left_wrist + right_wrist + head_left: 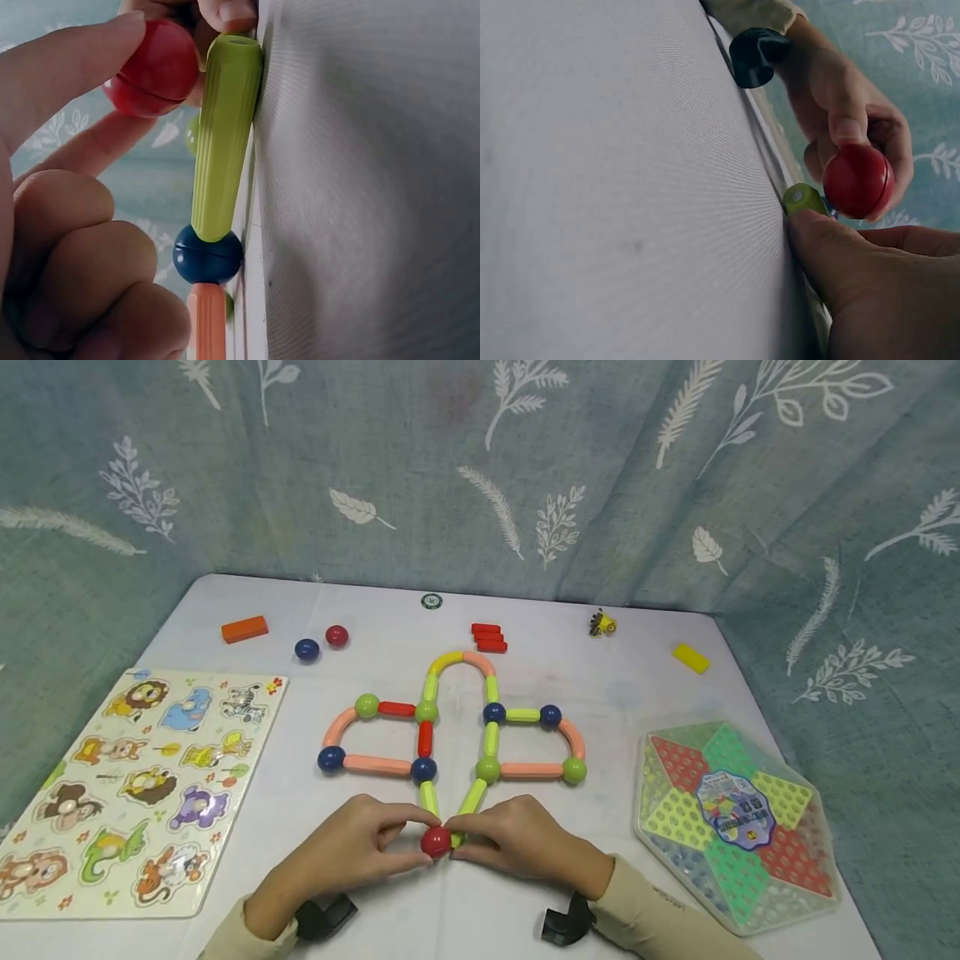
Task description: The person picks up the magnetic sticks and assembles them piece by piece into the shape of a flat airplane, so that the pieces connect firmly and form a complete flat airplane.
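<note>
A red ball (436, 842) is pinched between the thumb and index finger of my left hand (352, 847); its other fingers curl inward in the left wrist view. My right hand (517, 837) pinches the lower end of a yellow-green rod (472, 799), close beside the ball. Another yellow-green rod (227, 135) runs from a dark blue ball (208, 255) toward the red ball, its near end uncovered. Both rods belong to a flat figure of rods and balls, with an arch (450, 657) on top and a loop on either side.
An animal puzzle board (255, 735) lies left, a hexagonal game box (738, 827) right. Toward the back are an orange block (244, 629), blue ball (307, 650), second red ball (337, 636), red rods (489, 637), round chip (431, 601), small yellow toy (602, 623) and yellow block (691, 658).
</note>
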{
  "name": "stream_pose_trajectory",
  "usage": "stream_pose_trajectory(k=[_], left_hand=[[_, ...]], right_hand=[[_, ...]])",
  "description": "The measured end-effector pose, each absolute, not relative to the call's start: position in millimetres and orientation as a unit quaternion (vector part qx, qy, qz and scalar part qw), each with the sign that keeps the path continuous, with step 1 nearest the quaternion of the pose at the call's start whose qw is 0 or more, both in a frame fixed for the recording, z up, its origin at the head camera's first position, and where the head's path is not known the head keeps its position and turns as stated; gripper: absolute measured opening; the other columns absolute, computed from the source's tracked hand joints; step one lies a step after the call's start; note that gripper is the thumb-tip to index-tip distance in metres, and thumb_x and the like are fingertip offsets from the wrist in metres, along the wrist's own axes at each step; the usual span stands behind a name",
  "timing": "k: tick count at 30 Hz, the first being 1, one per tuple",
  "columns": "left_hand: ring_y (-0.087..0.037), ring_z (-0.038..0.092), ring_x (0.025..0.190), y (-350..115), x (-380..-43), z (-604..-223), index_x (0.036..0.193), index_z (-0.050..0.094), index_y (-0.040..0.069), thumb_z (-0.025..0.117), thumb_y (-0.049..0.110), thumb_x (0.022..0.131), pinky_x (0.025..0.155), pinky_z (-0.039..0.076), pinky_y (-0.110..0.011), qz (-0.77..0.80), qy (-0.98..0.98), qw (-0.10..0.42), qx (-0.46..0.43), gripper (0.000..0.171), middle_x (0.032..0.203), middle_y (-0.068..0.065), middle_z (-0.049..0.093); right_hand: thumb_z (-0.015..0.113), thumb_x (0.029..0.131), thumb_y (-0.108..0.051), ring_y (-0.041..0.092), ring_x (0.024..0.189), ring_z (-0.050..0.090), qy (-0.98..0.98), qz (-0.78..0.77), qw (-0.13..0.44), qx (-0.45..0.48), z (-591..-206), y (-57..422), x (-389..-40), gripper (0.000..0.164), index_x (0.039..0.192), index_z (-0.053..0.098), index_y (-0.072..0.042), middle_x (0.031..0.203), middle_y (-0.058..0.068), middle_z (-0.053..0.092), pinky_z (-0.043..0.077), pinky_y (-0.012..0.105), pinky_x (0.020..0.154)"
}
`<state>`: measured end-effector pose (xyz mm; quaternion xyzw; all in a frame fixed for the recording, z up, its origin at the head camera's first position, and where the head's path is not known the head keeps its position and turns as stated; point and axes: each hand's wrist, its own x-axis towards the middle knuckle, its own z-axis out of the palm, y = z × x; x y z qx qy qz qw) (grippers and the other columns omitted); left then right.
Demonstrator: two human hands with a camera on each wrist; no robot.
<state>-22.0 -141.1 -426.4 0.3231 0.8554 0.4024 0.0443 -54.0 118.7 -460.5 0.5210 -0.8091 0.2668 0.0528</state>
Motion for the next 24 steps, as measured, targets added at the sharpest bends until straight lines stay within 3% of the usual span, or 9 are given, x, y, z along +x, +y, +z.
stream_pose_trajectory(k=[11,24], left_hand=[[0.005,0.024,0.045,-137.6,-19.2,-426.6,0.107,0.066,0.036,0.074,0.041,0.078,0.042,0.023,-0.017,0.401,0.849,0.050,0.340,0.031,0.052,0.019,0.026],[0.005,0.028,0.046,-130.0,-14.9,-430.3,0.108,0.063,0.038,0.073,0.044,0.077,0.044,0.025,-0.016,0.390,0.851,0.062,0.347,0.033,0.053,0.020,0.030]], right_hand=[[0.063,0.089,-0.034,-0.014,0.081,0.054,-0.792,0.314,0.042,0.522,-460.3,120.8,-56.3,0.030,0.118,0.062,-0.027,0.096,-0.018,0.065,0.042,0.009,0.066],[0.063,0.090,-0.031,-0.012,0.087,0.055,-0.778,0.324,0.024,0.538,-457.2,126.1,-60.9,0.030,0.119,0.062,-0.026,0.099,-0.018,0.064,0.042,0.010,0.072]])
